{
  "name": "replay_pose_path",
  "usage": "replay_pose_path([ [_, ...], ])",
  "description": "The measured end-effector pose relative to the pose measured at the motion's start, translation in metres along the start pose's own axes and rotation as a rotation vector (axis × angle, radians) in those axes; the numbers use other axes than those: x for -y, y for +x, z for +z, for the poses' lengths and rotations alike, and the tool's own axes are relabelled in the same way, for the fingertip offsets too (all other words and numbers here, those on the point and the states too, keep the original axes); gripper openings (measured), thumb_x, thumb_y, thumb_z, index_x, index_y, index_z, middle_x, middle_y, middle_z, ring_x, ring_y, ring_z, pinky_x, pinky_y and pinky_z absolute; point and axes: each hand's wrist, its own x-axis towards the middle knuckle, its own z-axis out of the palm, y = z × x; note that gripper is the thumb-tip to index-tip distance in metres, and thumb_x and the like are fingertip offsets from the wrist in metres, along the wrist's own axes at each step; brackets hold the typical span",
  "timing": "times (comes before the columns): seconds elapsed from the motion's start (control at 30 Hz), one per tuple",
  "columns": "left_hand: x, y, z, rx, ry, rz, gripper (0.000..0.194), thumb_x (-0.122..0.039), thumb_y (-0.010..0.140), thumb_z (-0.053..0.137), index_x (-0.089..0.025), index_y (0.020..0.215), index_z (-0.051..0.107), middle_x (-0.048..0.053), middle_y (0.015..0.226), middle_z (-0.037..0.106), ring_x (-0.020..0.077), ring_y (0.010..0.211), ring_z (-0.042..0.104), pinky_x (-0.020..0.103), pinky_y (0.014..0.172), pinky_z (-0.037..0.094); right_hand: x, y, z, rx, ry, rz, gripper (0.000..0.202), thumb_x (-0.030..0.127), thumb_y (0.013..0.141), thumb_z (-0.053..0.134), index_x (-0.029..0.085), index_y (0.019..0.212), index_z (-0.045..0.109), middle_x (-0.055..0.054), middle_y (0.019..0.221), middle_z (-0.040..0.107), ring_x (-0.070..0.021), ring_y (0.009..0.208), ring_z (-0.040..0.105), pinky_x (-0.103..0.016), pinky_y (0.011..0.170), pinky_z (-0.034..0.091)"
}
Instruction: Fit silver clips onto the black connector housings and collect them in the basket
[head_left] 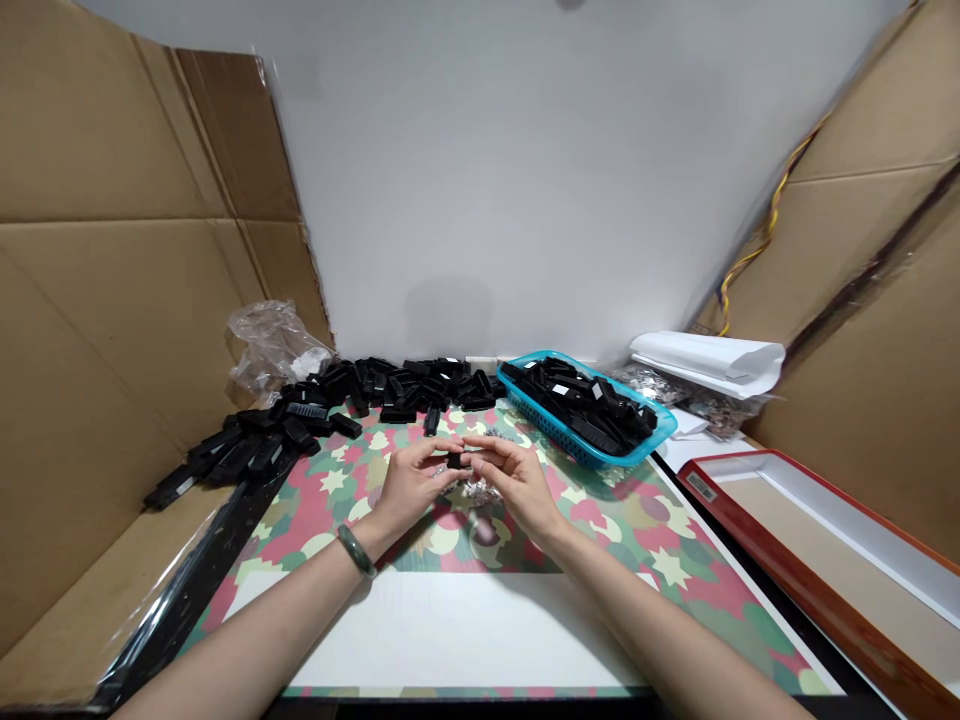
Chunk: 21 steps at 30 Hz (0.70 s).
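My left hand (415,481) and my right hand (517,478) meet over the middle of the patterned mat, their fingertips closed from both sides on a small black part (454,460). Its details are too small to tell. Just below and behind my fingers lies a pile of small shiny metal pieces (480,490), partly hidden by the hands. Beyond them, many black plastic parts (401,388) are heaped along the wall. More black parts fill a blue basket (553,432) behind my right hand.
A white sheet (450,630) lies on the near part of the mat (667,530). To the right are an open red-edged box (810,590), bags of metal pieces (712,405) and white rolled paper (709,362). Cardboard walls (112,300) stand at both sides; clear plastic (274,345) lies left.
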Motion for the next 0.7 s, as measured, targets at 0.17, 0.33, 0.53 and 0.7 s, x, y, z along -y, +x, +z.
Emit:
replay_pose_path([
  [0.17, 0.003, 0.007, -0.002, 0.063, -0.451, -0.398, 0.036, -0.026, 0.059, 0.090, -0.017, 0.091, 0.075, 0.004, 0.086, 0.072, 0.0132, 0.066, 0.064, 0.022, 0.056, 0.051, 0.007, -0.005, 0.000, -0.126, -0.478, -0.423, 0.015, 0.023, 0.091, 0.058, 0.021, 0.097, 0.072, -0.006, 0.087, 0.073, -0.0177, 0.073, 0.065, -0.032, 0.067, 0.052],
  [0.33, 0.002, 0.008, -0.004, 0.138, -0.783, -0.520, 0.038, -0.027, 0.052, 0.095, -0.016, 0.083, 0.076, 0.002, 0.079, 0.072, 0.0119, 0.071, 0.065, 0.021, 0.066, 0.053, 0.013, -0.005, -0.006, -0.116, -0.796, -0.812, 0.015, 0.022, 0.089, 0.063, 0.021, 0.100, 0.073, -0.007, 0.084, 0.064, -0.0195, 0.077, 0.057, -0.036, 0.069, 0.047],
  [0.53, 0.000, 0.005, -0.005, 0.147, -0.819, -0.572, 0.040, -0.024, 0.046, 0.096, -0.015, 0.079, 0.076, 0.002, 0.074, 0.072, 0.0110, 0.067, 0.064, 0.021, 0.064, 0.052, 0.019, -0.011, -0.005, -0.016, -0.889, -0.989, 0.027, 0.027, 0.087, 0.066, 0.017, 0.112, 0.066, -0.011, 0.101, 0.072, -0.0235, 0.087, 0.058, -0.040, 0.076, 0.047],
  [0.7, -0.001, 0.005, -0.006, 0.157, -0.813, -0.576, 0.042, -0.024, 0.046, 0.097, -0.015, 0.081, 0.076, 0.001, 0.074, 0.071, 0.0110, 0.067, 0.064, 0.021, 0.064, 0.051, 0.018, -0.014, 0.000, -0.007, -0.938, -1.031, 0.026, 0.027, 0.088, 0.064, 0.017, 0.112, 0.065, -0.009, 0.104, 0.075, -0.0243, 0.088, 0.060, -0.041, 0.079, 0.046],
])
